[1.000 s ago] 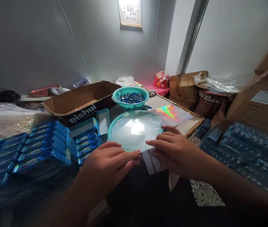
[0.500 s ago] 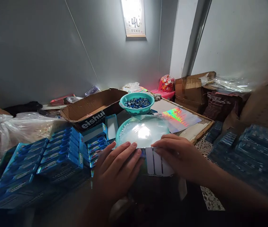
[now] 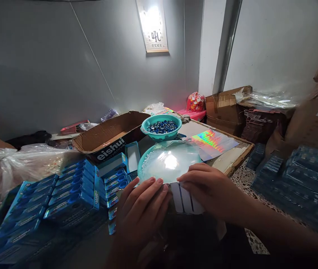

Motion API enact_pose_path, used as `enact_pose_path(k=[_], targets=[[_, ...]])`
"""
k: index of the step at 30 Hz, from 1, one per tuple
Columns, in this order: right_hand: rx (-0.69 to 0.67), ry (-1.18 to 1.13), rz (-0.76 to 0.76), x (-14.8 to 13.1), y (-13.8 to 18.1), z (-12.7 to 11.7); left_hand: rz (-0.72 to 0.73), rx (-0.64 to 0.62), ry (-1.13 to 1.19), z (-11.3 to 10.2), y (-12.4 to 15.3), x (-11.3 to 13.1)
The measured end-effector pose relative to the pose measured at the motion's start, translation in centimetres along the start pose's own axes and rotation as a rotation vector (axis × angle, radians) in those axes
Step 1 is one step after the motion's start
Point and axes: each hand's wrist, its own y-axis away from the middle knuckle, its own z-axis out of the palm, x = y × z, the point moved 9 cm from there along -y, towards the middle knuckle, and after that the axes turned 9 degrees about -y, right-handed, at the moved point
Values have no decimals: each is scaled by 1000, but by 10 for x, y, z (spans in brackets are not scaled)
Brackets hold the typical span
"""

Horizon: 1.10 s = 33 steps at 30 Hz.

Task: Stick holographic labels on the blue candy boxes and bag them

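Observation:
In the head view my left hand [image 3: 143, 205] and my right hand [image 3: 208, 186] are close together at the front edge of a light teal basin [image 3: 144, 155]. Both grip the upper edge of a sheet with white rounded strips [image 3: 182, 198], which hangs down between them. My right thumb and fingers pinch that edge; my left fingers are closed over it, their undersides hidden. A shiny, translucent surface [image 3: 167, 160] covers the basin and reflects a bright light. White beads show along its left side. Behind it, a teal bowl [image 3: 161, 136] holds dark blue, glossy pieces.
Blue printed boxes [image 3: 72, 190] stand in rows at left, beside a tied clear bag [image 3: 30, 157]. An open carton [image 3: 111, 149] lies behind them. A rainbow-reflecting sheet [image 3: 212, 144] rests on the board at right. Stacked blue plastic packs [image 3: 310, 179] are farther right.
The view has tilted slightly, so the surroundings sit a little lower. My right hand has shifted slightly left along the sheet's edge; both hands keep their grip.

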Motion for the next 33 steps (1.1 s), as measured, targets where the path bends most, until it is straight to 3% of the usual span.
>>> enact_pose_path(k=[13, 18, 24, 27, 31, 33], targets=[[46, 10, 28, 5, -2, -3, 15, -10, -28, 0, 7, 6], [109, 84, 27, 10, 3, -11, -18, -87, 144, 7, 19, 12], [123, 112, 54, 18, 6, -11, -90, -37, 365, 2, 23, 11], [156, 113, 127, 25, 7, -18, -250, 32, 497, -7, 26, 1], [309, 152, 204, 42, 10, -45, -732, 269, 598, -23, 56, -49], [405, 183, 272, 62, 10, -62, -1003, 314, 603, -21, 82, -79]])
